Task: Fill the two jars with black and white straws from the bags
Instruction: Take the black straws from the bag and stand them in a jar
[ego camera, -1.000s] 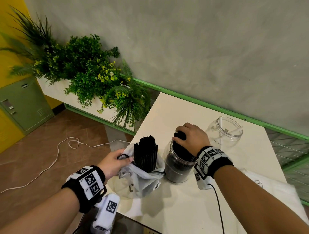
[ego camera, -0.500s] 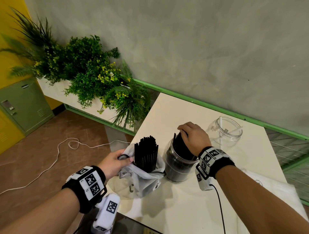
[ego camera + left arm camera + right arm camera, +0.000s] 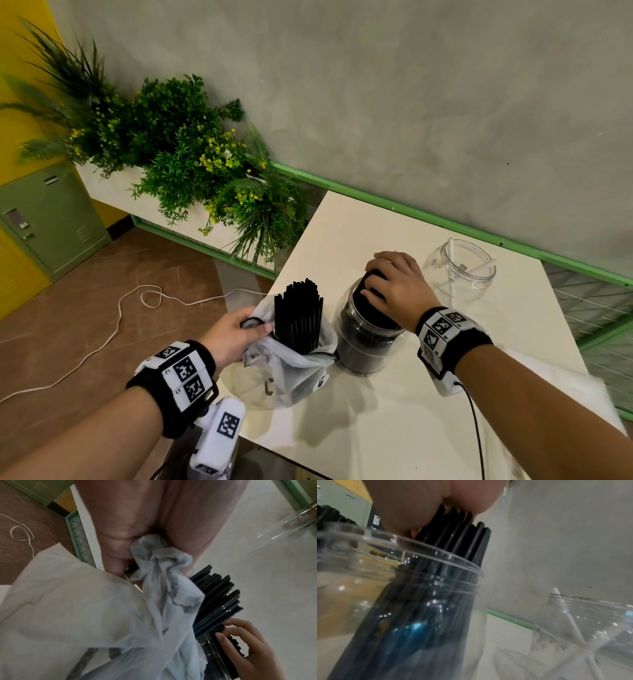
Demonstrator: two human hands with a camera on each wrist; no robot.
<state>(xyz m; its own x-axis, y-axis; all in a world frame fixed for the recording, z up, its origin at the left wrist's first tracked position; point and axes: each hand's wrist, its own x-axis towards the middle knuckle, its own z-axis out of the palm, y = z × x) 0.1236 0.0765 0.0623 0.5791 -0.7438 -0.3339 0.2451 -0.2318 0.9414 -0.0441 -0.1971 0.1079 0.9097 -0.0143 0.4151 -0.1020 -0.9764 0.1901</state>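
Note:
A white bag [image 3: 291,373] stands at the table's front left with a bundle of black straws [image 3: 298,317] sticking up out of it. My left hand [image 3: 255,327] pinches the bag's bunched rim [image 3: 154,555]. Right of the bag, a clear jar [image 3: 363,349] holds more black straws [image 3: 458,536]. My right hand [image 3: 380,284] sits on top of them, fingers [image 3: 240,632] curled round the bundle at the jar's mouth. A second clear jar [image 3: 459,270] behind it holds a white straw [image 3: 570,622]. A second white bag [image 3: 561,407] lies flat under my right forearm.
The white table [image 3: 342,240] ends just left of the bag, with brown floor and a white cable [image 3: 120,308] beyond. Green plants [image 3: 191,161] in a planter stand off the far left corner. A grey wall with a green rail [image 3: 445,222] runs behind.
My right hand has shifted slightly and settled lower over the straw tops in the jar. The left hand and the bag have stayed put.

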